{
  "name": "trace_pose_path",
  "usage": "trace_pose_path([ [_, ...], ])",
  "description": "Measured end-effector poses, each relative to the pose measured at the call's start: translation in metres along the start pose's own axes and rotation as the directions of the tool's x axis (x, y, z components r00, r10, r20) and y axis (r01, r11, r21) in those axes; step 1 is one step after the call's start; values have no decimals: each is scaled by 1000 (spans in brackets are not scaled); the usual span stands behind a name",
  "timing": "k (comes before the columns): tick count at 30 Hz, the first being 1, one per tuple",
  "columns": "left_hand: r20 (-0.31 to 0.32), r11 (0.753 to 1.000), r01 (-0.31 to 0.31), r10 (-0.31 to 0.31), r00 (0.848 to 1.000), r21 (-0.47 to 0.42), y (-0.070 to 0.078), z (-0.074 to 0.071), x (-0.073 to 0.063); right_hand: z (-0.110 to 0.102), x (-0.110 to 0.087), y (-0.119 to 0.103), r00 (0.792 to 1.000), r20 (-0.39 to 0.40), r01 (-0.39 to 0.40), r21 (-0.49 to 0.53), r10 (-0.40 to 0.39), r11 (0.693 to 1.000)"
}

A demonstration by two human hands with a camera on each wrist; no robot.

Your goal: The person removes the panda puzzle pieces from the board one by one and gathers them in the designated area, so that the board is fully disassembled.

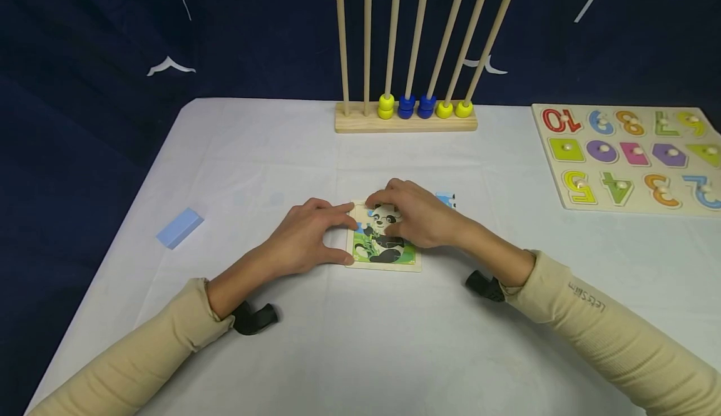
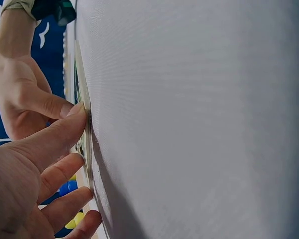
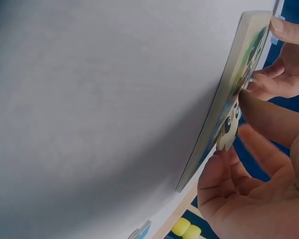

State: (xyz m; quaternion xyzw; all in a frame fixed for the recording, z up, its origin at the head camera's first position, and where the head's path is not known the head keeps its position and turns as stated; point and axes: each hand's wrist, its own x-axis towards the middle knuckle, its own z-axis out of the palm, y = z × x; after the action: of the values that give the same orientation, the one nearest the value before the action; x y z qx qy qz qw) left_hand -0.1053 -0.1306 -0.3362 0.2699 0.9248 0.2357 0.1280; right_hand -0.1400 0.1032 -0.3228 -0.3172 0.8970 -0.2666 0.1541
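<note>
A small wooden panda puzzle board (image 1: 388,268) lies flat on the table in front of the person. The left hand (image 1: 304,238) holds its left edge, with the thumb near the lower corner and the fingers spread further up. Over the board's upper part, the right hand (image 1: 419,216) pinches a puzzle piece with the panda's face (image 3: 229,129). In the right wrist view that piece is tilted against the board, between thumb and fingers. The right hand hides the board's upper right. Behind that hand lies a loose blue-and-white puzzle piece (image 1: 446,199).
A blue block (image 1: 180,228) lies on the left of the white-covered table (image 1: 360,353). At the back stands a wooden peg rack (image 1: 405,125) with yellow and blue beads. A number-and-shape puzzle board (image 1: 614,169) lies at the right.
</note>
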Motion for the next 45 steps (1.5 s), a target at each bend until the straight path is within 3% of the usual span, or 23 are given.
trace_pose_path([
  [6, -1, 1000, 3, -3, 1000, -5, 1, 0, 0, -1, 0, 1, 999, -4, -44, -18, 44, 999],
  [17, 4, 1000, 10, -10, 1000, -2, 0, 0, 1, -3, -1, 4, 1000, -10, 3, -15, -3, 1000],
  [36, 0, 1000, 7, -7, 1000, -5, 0, 0, 0, -6, 1, 3, 999, -31, -41, -33, 40, 999],
  [45, 2, 1000, 2, -2, 1000, -2, 0, 0, -1, -16, -11, 0, 997, -65, -40, -30, 38, 999],
])
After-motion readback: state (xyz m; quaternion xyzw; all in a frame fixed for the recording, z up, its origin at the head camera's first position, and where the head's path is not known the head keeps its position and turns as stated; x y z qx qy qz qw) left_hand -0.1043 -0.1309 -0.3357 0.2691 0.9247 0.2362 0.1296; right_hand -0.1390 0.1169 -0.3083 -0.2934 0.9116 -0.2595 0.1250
